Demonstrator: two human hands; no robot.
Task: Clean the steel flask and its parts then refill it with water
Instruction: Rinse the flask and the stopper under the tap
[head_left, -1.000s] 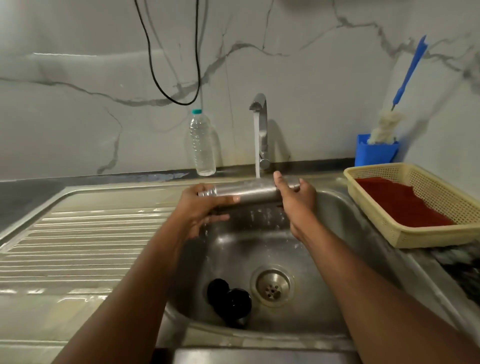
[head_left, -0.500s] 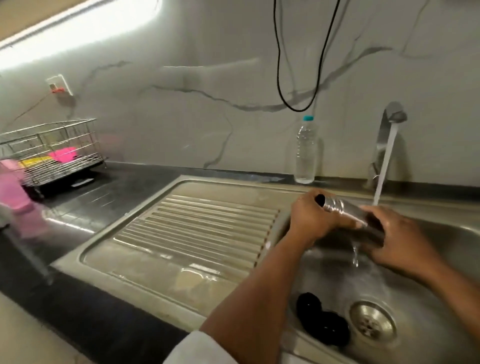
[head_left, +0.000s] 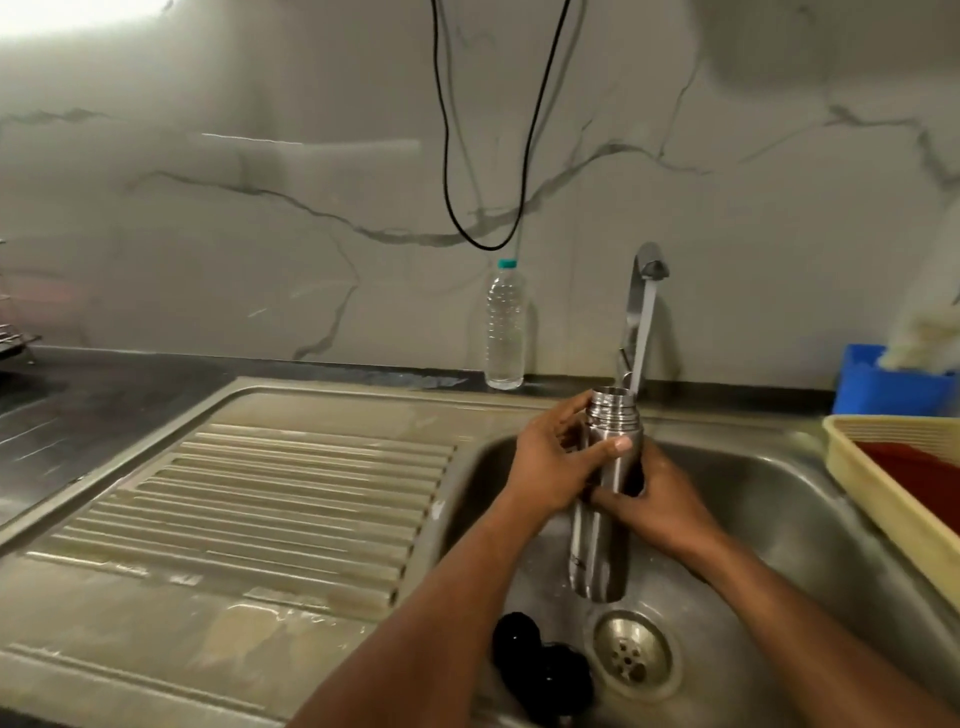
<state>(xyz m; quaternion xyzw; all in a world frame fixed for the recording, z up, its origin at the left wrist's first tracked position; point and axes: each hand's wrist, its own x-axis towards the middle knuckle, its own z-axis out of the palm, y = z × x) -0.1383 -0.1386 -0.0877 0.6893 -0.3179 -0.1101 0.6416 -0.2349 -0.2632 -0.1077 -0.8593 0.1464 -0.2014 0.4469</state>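
The flask (head_left: 602, 499) stands upright over the sink (head_left: 779, 499), its open threaded mouth right under the stream (head_left: 643, 338) from the tap (head_left: 647, 265), which looks meant to let water run straight inside for a rinse or a fill. The left hand (head_left: 550, 462) grasps it high, just below the threads, thumb laid across the front; the right hand (head_left: 654, 499) wraps the middle from the other side, fingers curled round the body. Two hands probably steady a wet, slippery cylinder as it grows heavier. The flask is brushed steel, tall and slim, with a ridged neck and a smooth wall showing streaky reflections. Its base hangs just above the drain (head_left: 631, 652), not touching it as far as can be told. Two black rounded parts (head_left: 545, 660) lie in the basin beside the drain, touching each other, likely the cap and stopper waiting their turn. The sink is dull steel with a ribbed drainboard (head_left: 291, 499), wet and stained
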